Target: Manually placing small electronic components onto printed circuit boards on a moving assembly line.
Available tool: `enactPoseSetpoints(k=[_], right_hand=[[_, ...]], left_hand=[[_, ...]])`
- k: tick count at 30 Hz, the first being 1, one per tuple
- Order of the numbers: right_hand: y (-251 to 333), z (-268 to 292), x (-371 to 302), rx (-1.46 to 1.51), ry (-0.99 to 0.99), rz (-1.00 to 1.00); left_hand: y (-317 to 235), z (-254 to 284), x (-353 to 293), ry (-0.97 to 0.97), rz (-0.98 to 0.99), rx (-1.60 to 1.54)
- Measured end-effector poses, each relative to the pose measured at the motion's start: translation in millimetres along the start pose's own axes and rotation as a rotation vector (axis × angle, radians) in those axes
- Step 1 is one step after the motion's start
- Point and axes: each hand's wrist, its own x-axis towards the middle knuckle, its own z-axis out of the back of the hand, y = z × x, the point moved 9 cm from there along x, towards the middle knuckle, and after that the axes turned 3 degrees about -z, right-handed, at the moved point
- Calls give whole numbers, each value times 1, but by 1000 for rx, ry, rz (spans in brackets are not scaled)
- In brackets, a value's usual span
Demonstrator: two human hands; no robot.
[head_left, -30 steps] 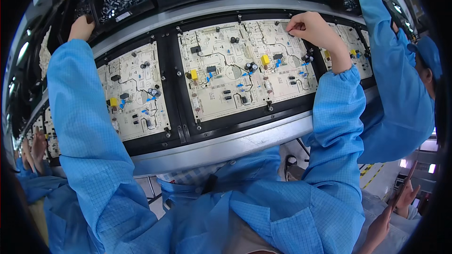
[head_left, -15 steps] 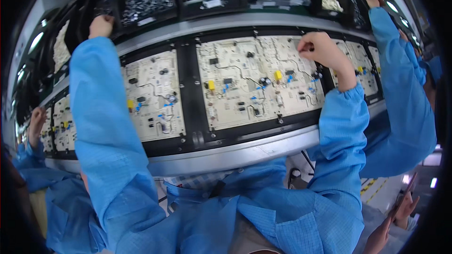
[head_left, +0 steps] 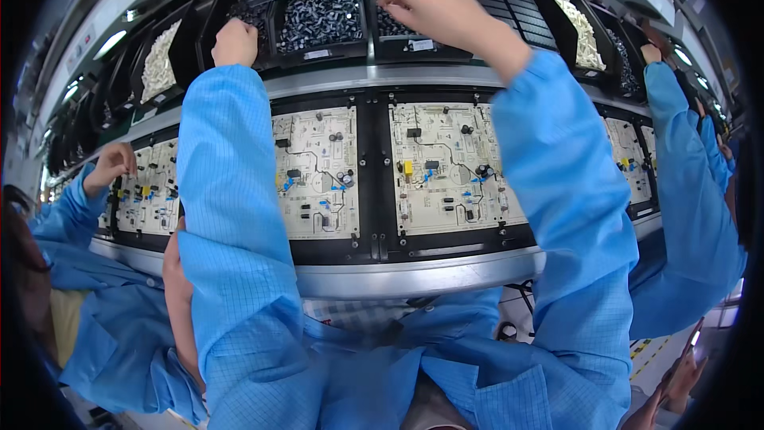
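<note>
My left hand (head_left: pixel 235 43) is at the near edge of a black bin of small dark parts (head_left: pixel 251 14), its fingers curled closed; anything between them is hidden. My right hand (head_left: pixel 438 9) reaches over another black bin of small dark parts (head_left: pixel 390 25). Its fingers are bent together toward the parts, slightly blurred, and their tips do not show clearly. Below my arms lie pale circuit boards (head_left: pixel 446 215) in black frames (head_left: pixel 374 223), fitted with black, blue and yellow components. My right sleeve covers part of one board.
Between my hands stands a bin heaped with small dark parts (head_left: pixel 322 16). Bins of off-white parts stand at left (head_left: pixel 161 64) and right (head_left: pixel 579 32). A metal rail (head_left: pixel 430 275) runs along the near edge. Co-workers' hands (head_left: pixel 111 166) and blue sleeves (head_left: pixel 684 207) are on both sides.
My right hand has gone from above a circuit board up and left to a parts bin. My left hand stays by its bin. The whole view has shifted.
</note>
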Motion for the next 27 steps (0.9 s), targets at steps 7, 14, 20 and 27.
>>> enactPoseSetpoints(k=[7,14,20,27], right_hand=[[14,-104,45,-545,291,9],[24,-118,60,-465,298,32],[1,-67,59,62,17,1],[-21,56,-7,284,-104,-332]], left_hand=[[-96,107,-85,-310,-240,-277],[-121,102,-127,-61,-391,-475],[-181,64,-157,235,-555,-542],[-236,28,-181,444,-645,-627]])
